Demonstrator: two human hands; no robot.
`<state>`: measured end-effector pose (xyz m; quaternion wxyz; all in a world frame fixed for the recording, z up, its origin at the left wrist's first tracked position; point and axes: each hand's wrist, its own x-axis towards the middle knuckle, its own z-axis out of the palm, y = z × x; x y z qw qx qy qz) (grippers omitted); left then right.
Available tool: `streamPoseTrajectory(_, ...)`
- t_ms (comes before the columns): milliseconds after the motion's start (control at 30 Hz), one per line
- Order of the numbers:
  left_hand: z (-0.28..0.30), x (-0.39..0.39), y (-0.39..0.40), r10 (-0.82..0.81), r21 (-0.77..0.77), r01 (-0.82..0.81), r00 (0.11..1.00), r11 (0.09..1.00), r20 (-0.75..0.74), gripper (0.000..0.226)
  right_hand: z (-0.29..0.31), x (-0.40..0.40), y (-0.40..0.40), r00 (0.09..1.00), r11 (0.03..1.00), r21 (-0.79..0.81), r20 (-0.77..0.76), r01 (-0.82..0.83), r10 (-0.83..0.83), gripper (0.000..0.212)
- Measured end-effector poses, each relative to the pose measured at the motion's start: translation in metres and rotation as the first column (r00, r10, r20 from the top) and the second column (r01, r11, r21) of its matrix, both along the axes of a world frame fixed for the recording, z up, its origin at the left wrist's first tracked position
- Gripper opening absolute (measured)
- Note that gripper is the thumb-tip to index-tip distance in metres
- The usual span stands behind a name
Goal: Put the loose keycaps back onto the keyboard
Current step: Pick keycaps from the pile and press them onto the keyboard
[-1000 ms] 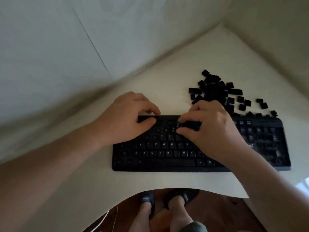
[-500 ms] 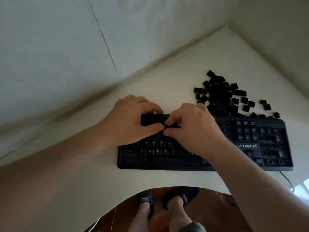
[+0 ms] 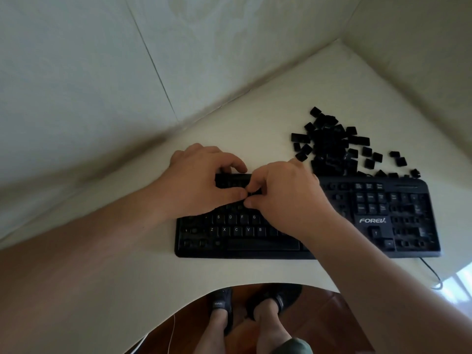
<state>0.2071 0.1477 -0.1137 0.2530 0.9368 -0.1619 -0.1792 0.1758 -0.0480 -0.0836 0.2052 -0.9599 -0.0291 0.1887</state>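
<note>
A black keyboard (image 3: 242, 236) lies on the white table, with several bare key sockets in its upper rows and number pad. Loose black keycaps (image 3: 329, 149) are heaped just behind its middle. My left hand (image 3: 199, 182) curls its fingers over the keyboard's far left edge, thumb lying on the upper keys. My right hand (image 3: 288, 198) is beside it, thumb and index finger pinched on a small dark keycap over the upper left rows. The keycap is mostly hidden by the fingertips, which touch my left thumb.
Walls close in behind and to the right of the white table (image 3: 255, 123). The keyboard's cable (image 3: 431, 272) trails off at the front right. Stray keycaps (image 3: 398, 159) lie right of the heap. The table's curved front edge is near; my feet show below it.
My right hand moved left across the upper rows until its fingertips met my left thumb. The left hand stayed on the keyboard's far edge. The view shifted slightly.
</note>
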Motion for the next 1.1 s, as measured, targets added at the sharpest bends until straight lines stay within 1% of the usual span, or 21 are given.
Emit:
streamPoseTrajectory(67, 0.001, 0.0, -0.002, 0.008, 0.01, -0.008, 1.0, 1.0, -0.002, 0.04, 0.001, 0.003, 0.001, 1.0, 1.0, 0.0, -0.014, 0.002, -0.002, 0.012)
streamPoseTrajectory(133, 0.003, 0.001, -0.003, 0.017, 0.027, -0.017, 1.0, 0.999, -0.015, 0.039, 0.0, 0.005, 0.002, 0.999, 0.999, -0.035, -0.001, -0.033, 0.033, 0.013)
streamPoseTrajectory(233, 0.006, 0.004, -0.005, 0.038, 0.043, -0.036, 0.998, 0.998, -0.051, 0.039, 0.0, 0.002, -0.001, 0.989, 0.982, -0.131, 0.042, -0.134, 0.14, 0.021)
streamPoseTrajectory(300, 0.006, 0.005, -0.006, 0.043, 0.058, -0.039, 0.997, 0.998, -0.065, 0.038, 0.001, -0.002, -0.006, 0.985, 0.979, -0.131, 0.04, -0.159, 0.166, 0.027)
streamPoseTrajectory(367, 0.007, 0.004, -0.007, 0.038, 0.072, -0.034, 0.998, 0.997, -0.053, 0.038, 0.0, -0.008, -0.01, 0.982, 0.979, -0.105, 0.064, -0.173, 0.18, 0.027)
streamPoseTrajectory(433, 0.008, 0.005, -0.007, 0.031, 0.063, -0.027, 0.996, 0.998, -0.078, 0.034, -0.005, -0.014, -0.011, 0.976, 0.988, -0.031, 0.151, -0.152, 0.155, 0.023)
streamPoseTrajectory(500, 0.011, 0.01, -0.004, 0.03, 0.015, -0.028, 0.986, 0.999, -0.165, 0.03, -0.011, -0.018, -0.012, 0.973, 0.992, 0.079, 0.217, -0.099, 0.08, 0.018)
streamPoseTrajectory(600, 0.015, 0.017, 0.0, 0.101, -0.112, -0.142, 0.945, 0.983, -0.313, 0.031, -0.013, -0.016, -0.021, 0.957, 0.981, 0.189, 0.291, -0.05, -0.008, 0.013)
streamPoseTrajectory(667, 0.018, 0.018, -0.002, 0.133, -0.1, -0.175, 0.935, 0.979, -0.33, 0.037, -0.006, -0.008, -0.032, 0.944, 0.977, 0.211, 0.318, 0.021, -0.088, 0.013)
streamPoseTrajectory(700, 0.018, 0.016, -0.004, 0.131, -0.065, -0.158, 0.944, 0.985, -0.304, 0.038, -0.003, -0.003, -0.04, 0.94, 0.977, 0.202, 0.317, 0.061, -0.124, 0.015)
streamPoseTrajectory(767, 0.018, 0.011, -0.009, 0.091, 0.043, -0.084, 0.974, 0.995, -0.205, 0.04, 0.0, 0.008, -0.056, 0.937, 0.98, 0.156, 0.306, 0.126, -0.169, 0.018)
streamPoseTrajectory(833, 0.019, 0.006, -0.013, 0.024, 0.118, -0.009, 0.992, 0.993, -0.124, 0.041, 0.001, 0.019, -0.071, 0.925, 0.985, 0.078, 0.34, 0.153, -0.171, 0.02)
streamPoseTrajectory(867, 0.02, 0.006, -0.014, 0.003, 0.136, 0.013, 0.993, 0.991, -0.117, 0.04, 0.0, 0.023, -0.077, 0.92, 0.988, 0.032, 0.36, 0.153, -0.155, 0.02)
streamPoseTrajectory(1000, 0.025, 0.015, -0.017, -0.025, 0.145, 0.049, 0.986, 0.988, -0.163, 0.04, -0.001, 0.033, -0.086, 0.94, 0.984, -0.1, 0.324, 0.146, -0.107, 0.022)
streamPoseTrajectory(1100, 0.026, 0.019, -0.02, 0.042, 0.061, -0.034, 0.988, 0.998, -0.145, 0.041, -0.003, 0.038, -0.08, 0.973, 0.981, -0.166, 0.223, 0.102, -0.064, 0.024)
